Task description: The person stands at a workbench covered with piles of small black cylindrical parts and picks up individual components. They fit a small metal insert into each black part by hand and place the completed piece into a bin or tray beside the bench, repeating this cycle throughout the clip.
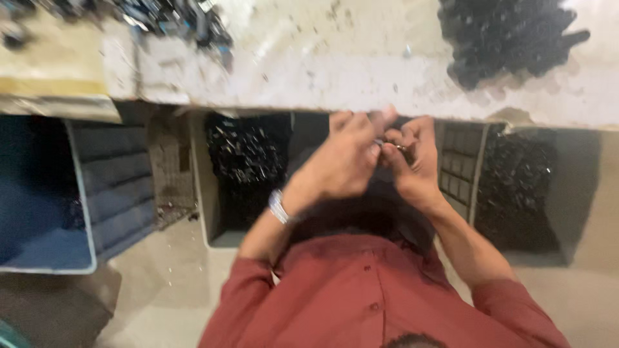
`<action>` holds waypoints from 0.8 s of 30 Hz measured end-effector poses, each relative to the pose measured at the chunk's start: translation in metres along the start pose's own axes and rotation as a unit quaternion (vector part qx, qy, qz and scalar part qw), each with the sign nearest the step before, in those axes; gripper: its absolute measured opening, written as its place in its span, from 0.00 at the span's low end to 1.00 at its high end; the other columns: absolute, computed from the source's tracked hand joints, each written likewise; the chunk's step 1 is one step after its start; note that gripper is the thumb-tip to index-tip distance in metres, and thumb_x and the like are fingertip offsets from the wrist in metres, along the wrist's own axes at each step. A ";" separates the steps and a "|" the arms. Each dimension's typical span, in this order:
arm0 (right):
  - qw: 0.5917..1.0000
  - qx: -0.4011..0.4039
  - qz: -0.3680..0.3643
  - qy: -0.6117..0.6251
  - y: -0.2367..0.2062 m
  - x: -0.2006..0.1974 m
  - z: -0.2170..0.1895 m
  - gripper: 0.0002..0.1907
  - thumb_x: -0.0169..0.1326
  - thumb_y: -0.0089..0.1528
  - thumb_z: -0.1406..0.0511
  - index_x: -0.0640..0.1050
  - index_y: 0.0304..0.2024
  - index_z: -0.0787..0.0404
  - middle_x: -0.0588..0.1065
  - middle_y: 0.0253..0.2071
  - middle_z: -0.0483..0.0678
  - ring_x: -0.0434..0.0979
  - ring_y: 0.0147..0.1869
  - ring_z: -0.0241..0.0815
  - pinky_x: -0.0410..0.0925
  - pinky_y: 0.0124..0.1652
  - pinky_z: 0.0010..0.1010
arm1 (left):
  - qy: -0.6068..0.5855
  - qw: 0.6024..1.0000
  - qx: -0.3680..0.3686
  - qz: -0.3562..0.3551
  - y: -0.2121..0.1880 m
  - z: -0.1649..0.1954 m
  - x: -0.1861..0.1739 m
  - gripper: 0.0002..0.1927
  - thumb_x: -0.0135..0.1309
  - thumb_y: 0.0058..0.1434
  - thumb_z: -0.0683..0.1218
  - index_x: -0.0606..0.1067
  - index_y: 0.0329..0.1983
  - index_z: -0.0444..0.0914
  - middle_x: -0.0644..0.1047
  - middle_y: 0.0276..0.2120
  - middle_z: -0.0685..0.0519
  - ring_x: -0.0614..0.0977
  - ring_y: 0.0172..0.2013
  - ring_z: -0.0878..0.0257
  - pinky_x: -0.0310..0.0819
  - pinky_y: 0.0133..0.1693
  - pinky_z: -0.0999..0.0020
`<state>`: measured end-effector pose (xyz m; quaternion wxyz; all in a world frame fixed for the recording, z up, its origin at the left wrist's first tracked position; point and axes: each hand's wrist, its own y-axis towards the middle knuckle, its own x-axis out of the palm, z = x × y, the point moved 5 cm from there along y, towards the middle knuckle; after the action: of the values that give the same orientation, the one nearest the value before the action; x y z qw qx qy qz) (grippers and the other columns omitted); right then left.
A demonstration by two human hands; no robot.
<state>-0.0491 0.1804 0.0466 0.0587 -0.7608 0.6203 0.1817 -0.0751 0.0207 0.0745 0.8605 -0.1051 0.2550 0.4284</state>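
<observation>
Hands meet at the centre of the frame, just below the edge of the pale, scuffed workbench top [335, 77]. The left hand [345, 161], with a silver metal wristband [278, 207], is curled closed, fingertips pinched toward the right hand [412, 161]. That hand is also closed, gripping a small shiny metal piece [401, 149] between thumb and fingers.

By the look of it, the step in hand is fine fingertip work on that piece, fitting or turning it. Whatever comes next would call for a steady two-handed pinch, held close to the bench edge.

A heap of small black parts [503, 38] lies on the bench at upper right, and a pile of dark and bluish metal bits [174, 19] at upper left. Below the bench stand a grey bin of black parts [245, 161], a second such bin [516, 187] at right, and a blue-grey plastic crate [109, 187] at left.

Motion blur smears the fingers. The piece's shape is mostly hidden, so I cannot tell whether the left hand touches it. A red buttoned shirt [361, 296] fills the bottom.
</observation>
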 end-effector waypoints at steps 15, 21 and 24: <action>0.897 -0.135 0.006 -0.420 0.143 0.034 -0.053 0.27 0.59 0.67 0.57 0.75 0.66 0.61 0.70 0.55 0.57 0.67 0.54 0.58 0.65 0.52 0.47 | 0.155 0.952 -0.077 0.253 -0.082 -0.053 -0.124 0.19 0.50 0.64 0.35 0.80 0.55 0.45 0.82 0.42 0.60 0.79 0.49 0.61 0.66 0.56 0.58; 0.906 -0.140 -0.004 -0.400 0.069 0.014 -0.073 0.34 0.63 0.54 0.51 0.75 0.60 0.57 0.66 0.63 0.55 0.61 0.62 0.63 0.58 0.57 0.55 | 0.521 0.785 0.028 0.334 0.060 -0.079 -0.203 0.23 0.56 0.54 0.37 0.80 0.55 0.43 0.78 0.54 0.45 0.73 0.55 0.49 0.68 0.52 0.55; 0.900 -0.160 0.089 -0.395 0.039 -0.001 -0.071 0.18 0.65 0.57 0.59 0.80 0.48 0.54 0.73 0.57 0.50 0.67 0.60 0.56 0.59 0.57 0.48 | 0.567 0.798 -0.047 0.199 0.089 -0.111 -0.217 0.05 0.57 0.64 0.39 0.79 0.43 0.39 0.79 0.50 0.48 0.75 0.59 0.51 0.68 0.57 0.56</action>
<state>-0.0720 0.1500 0.1181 0.1594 -0.5673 0.5741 0.5685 -0.2940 -0.1179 0.0984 0.4519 -0.3159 0.6920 0.4659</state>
